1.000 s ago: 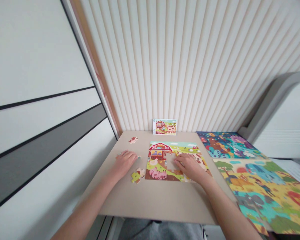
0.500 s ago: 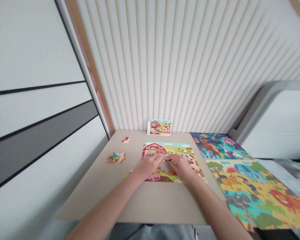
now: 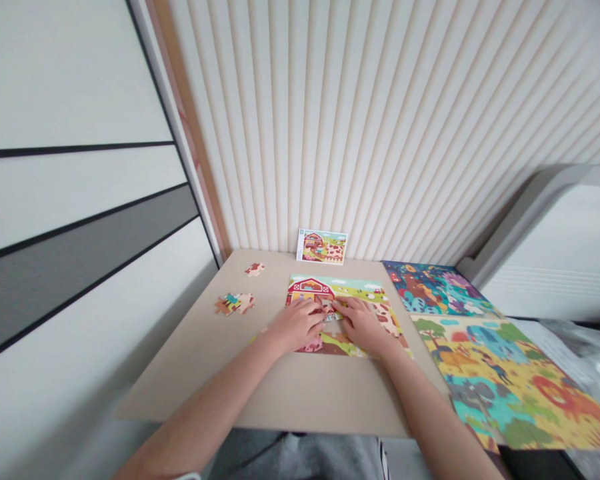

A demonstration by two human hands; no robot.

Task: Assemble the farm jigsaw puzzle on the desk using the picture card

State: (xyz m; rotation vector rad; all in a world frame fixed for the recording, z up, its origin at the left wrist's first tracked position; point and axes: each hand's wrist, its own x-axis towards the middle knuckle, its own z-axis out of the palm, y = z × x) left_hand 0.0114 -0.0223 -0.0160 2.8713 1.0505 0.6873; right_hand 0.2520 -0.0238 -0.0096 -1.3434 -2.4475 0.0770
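A farm-scene jigsaw puzzle with a red barn lies in the middle of a tan board. My left hand rests on its lower left part, and my right hand lies on its middle. The fingertips of both hands nearly meet around a jigsaw piece, and my right fingers seem to pinch it. The hands hide the pale gap in the puzzle. A small joined group of loose pieces and a single cow-patterned piece lie left of the puzzle.
A small picture card of the farm scene stands against the ribbed wall at the board's far edge. Two other large animal puzzles overlap the board's right side. A white panelled surface runs down the left.
My left hand has moved from beside the puzzle onto it, next to my right hand, and now covers the gap. The whole view has tilted slightly as my head shifted.
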